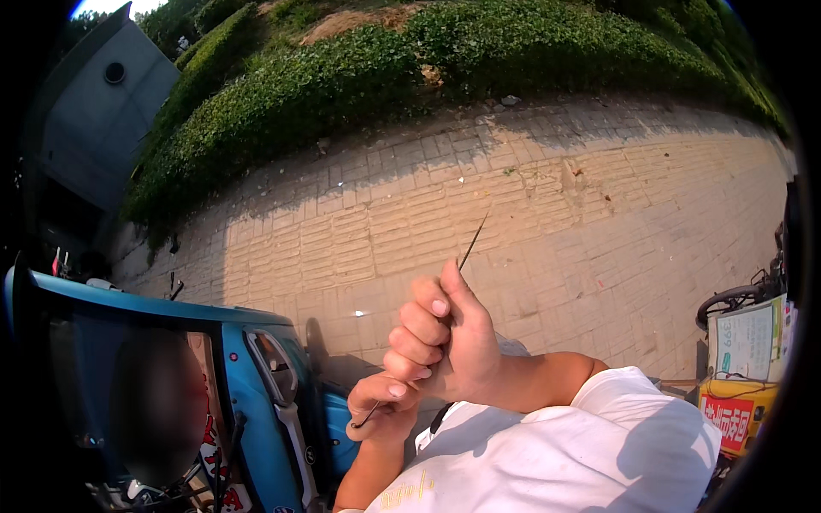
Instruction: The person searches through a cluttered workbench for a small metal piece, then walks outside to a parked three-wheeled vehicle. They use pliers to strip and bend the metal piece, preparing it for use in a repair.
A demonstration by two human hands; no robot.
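My right hand [453, 333] is closed in a fist with the thumb up, in front of my chest. A thin, dark, pointed rod [473, 244] sticks up out of it past the thumb, slanting to the upper right. Just below, and touching it, my left hand [385, 403] is closed too. A short dark end [368, 416] shows between its fingers, roughly in line with the rod; the stretch between is hidden inside the hands. The rod's exact kind cannot be made out.
A blue vehicle [256, 376] with an open side stands close at my left. Paving bricks [342, 239] spread ahead up to a green hedge [342, 94]. On the right are a bicycle wheel [727, 301], a pale sign board [742, 342] and a yellow box [727, 419]. A grey wall [94, 137] rises far left.
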